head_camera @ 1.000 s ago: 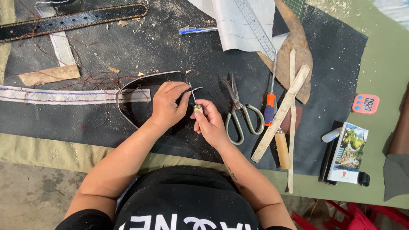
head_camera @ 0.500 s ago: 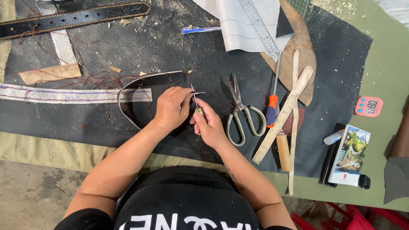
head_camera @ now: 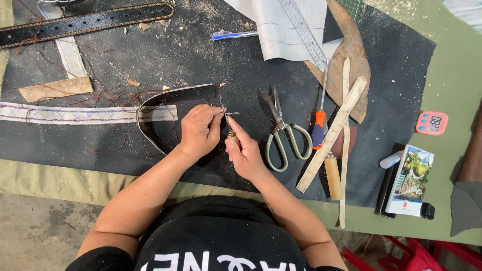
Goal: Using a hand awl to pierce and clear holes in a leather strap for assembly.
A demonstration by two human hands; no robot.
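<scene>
the left hand [head_camera: 200,129] pinches the end of a curved black leather strap [head_camera: 150,103] on the table [head_camera: 452,75]. the right hand [head_camera: 243,150] grips a small brass-tipped tool [head_camera: 230,128] against it. scissors [head_camera: 283,133] lie just right.

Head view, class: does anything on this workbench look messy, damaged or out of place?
Yes. Loose reddish threads lie tangled over the black leather mat, with pale scraps scattered about. The left hand and right hand work amid them.
</scene>
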